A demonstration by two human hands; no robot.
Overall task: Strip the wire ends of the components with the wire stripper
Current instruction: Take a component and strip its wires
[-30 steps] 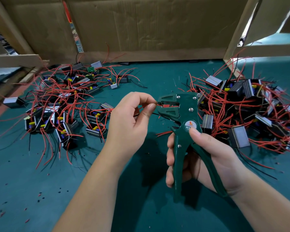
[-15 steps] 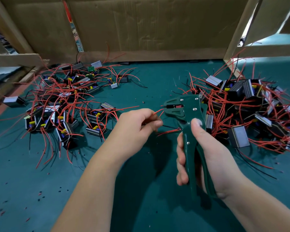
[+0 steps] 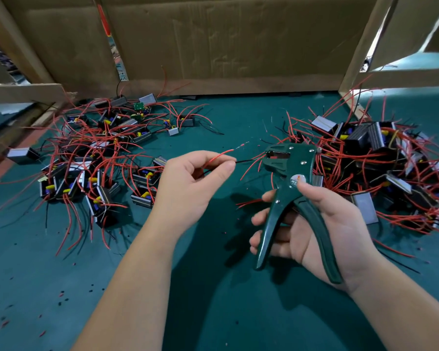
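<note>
Cardboard [image 3: 226, 41] closes off the far edge of your green mat [image 3: 213, 312], and wooden rails [image 3: 23, 91] angle in at both far corners. Your open room is the bare strip of mat running from you up the middle. A left pile of components [image 3: 99, 158] and a right pile of components [image 3: 380, 158] hem it in, their red leads sprawling toward the strip. Small red and black flecks [image 3: 61, 294] dot the mat by your left forearm.

Your left hand [image 3: 188, 188] hovers over that strip, thumb and forefinger pinching a red wire [image 3: 218, 155] and a black wire [image 3: 245, 161], the other fingers curled loosely below. Both leads point right. The red one ends in a short, pale bare tip; the black one reaches nearly to the tool's mouth, and you cannot tell whether it touches.

Your right hand [image 3: 314, 231] grips the wire stripper [image 3: 287, 164], fingers wrapped round the front handle, palm against the rear one, thumb on the round label. The handles stand spread apart. The tool is dark green with silver rivets, its head turned left, held just beside the right pile.
</note>
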